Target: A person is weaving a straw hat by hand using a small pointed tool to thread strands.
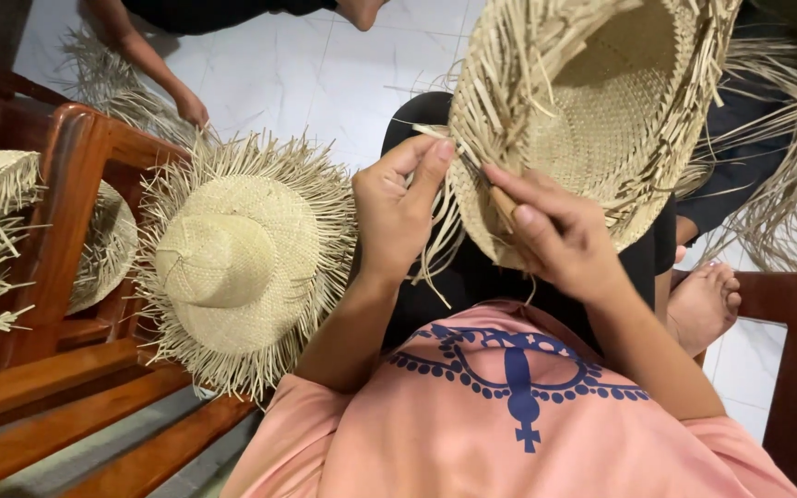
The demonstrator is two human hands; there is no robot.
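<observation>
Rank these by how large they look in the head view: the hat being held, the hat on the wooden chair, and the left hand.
1. Held hat and chair hat: look alike; the held one is cropped and nearer, so unranked.
2. Left hand: clearly smallest.

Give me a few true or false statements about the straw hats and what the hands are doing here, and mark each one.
1. Both hands work at the brim of the upturned straw hat. True: the left hand pinches a strand and the right hand grips the brim edge.
2. A second fringed hat lies crown up beside the wooden chair arm. True.
3. The floor is dark carpet. False: it is pale tile.
4. The right hand holds scissors. False: only a thin wooden-looking stick shows under its fingers.
5. Another person's hand reaches loose straw at upper left. True.
</observation>
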